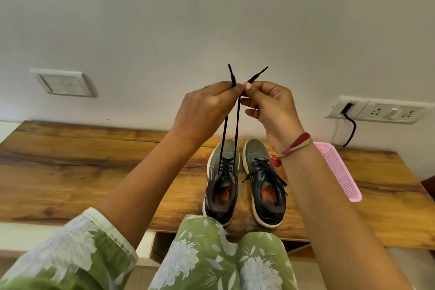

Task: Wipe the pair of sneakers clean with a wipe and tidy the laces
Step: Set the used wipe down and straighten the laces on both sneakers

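Black lace strands [237, 125] are rising taut from the left sneaker [221, 186]. It is standing on the wooden tabletop [94, 160] just beside its mate, the right sneaker [266, 186]. The left hand [207, 106] is pinching one strand near its tip. The right hand [270, 106] is pinching the other with fingers curled. Both hands are nearly touching, well above the shoes, and the two tips are crossing above the fingers.

Risks, as judged:
- Nothing is pinning the left sneaker down, so a firmer upward pull is likely to lift or tip it against its mate.
- An uneven pull would be drawing one end short through the eyelets.
- The pinches are sitting close to the tips, so a slip would drop a strand and lose the tension.
- The loose lace [280, 181] of the right sneaker is trailing over its side, not yet tidied.
- The red wrist thread [294, 148] is hanging near that shoe and may snag.
- The pink basket [339, 169] is lying close to the right forearm, where a sweep could knock it.

No wipe is showing, so the state of the wiping cannot be told.
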{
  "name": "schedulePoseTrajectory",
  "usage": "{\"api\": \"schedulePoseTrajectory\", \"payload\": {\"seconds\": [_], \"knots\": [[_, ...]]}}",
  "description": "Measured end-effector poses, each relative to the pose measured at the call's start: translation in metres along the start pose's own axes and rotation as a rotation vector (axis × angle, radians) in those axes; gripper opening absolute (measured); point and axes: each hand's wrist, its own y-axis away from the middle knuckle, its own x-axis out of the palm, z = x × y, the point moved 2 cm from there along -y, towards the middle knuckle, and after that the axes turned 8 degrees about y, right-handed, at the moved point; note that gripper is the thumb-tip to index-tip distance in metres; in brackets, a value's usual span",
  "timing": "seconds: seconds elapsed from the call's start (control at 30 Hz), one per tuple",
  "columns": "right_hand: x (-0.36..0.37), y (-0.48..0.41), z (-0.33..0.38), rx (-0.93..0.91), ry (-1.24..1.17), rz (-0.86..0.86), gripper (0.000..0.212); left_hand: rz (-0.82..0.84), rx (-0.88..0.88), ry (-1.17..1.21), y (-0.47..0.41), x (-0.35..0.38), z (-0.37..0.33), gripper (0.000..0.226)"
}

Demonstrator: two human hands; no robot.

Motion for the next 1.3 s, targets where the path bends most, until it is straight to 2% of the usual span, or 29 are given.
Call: {"api": "schedulePoseTrajectory", "payload": {"seconds": [0.17,0.23,0.37,0.43,0.53,0.6,0.73,0.9,1.03,1.1,1.17,1.3], "knots": [[-0.003,-0.005,0.002,0.076,0.095,-0.057,0.006,0.101,0.025,-0.065,-0.003,-0.002,0.0,0.019],[-0.006,-0.006,0.001,0.045,0.144,-0.085,0.004,0.177,-0.06,-0.061,-0.009,-0.005,-0.005,0.017],[-0.005,0.001,-0.004,-0.14,0.236,-0.165,0.011,0.389,-0.318,-0.004,-0.03,-0.015,-0.002,0.021],[0.002,0.008,-0.008,-0.154,0.244,-0.093,0.016,0.492,-0.444,0.112,-0.039,-0.023,0.002,0.015],[0.008,0.016,-0.011,-0.13,0.218,-0.036,0.021,0.684,-0.779,0.506,-0.038,-0.028,0.014,0.009],[0.01,0.021,-0.013,-0.144,0.167,-0.014,0.022,0.706,-0.963,0.702,-0.032,-0.028,0.021,0.01],[0.014,0.029,-0.02,-0.248,0.272,-0.018,0.023,0.665,-1.132,0.902,-0.02,-0.025,0.027,0.015],[0.01,0.033,-0.024,-0.425,0.452,-0.22,0.019,0.686,-1.131,0.969,-0.02,-0.023,0.021,0.014],[0.003,0.035,-0.022,-0.575,0.596,-0.291,0.015,0.668,-1.072,0.935,-0.021,-0.021,0.019,0.011],[-0.002,0.032,-0.021,-0.519,0.568,-0.271,0.013,0.639,-1.029,0.918,-0.02,-0.02,0.019,0.016],[-0.007,0.026,-0.022,-0.381,0.454,-0.212,0.009,0.587,-1.002,0.903,-0.019,-0.021,0.022,0.019],[-0.017,0.014,-0.027,-0.205,0.238,-0.086,0.012,0.474,-0.908,0.749,-0.017,-0.019,0.028,0.016]]}}
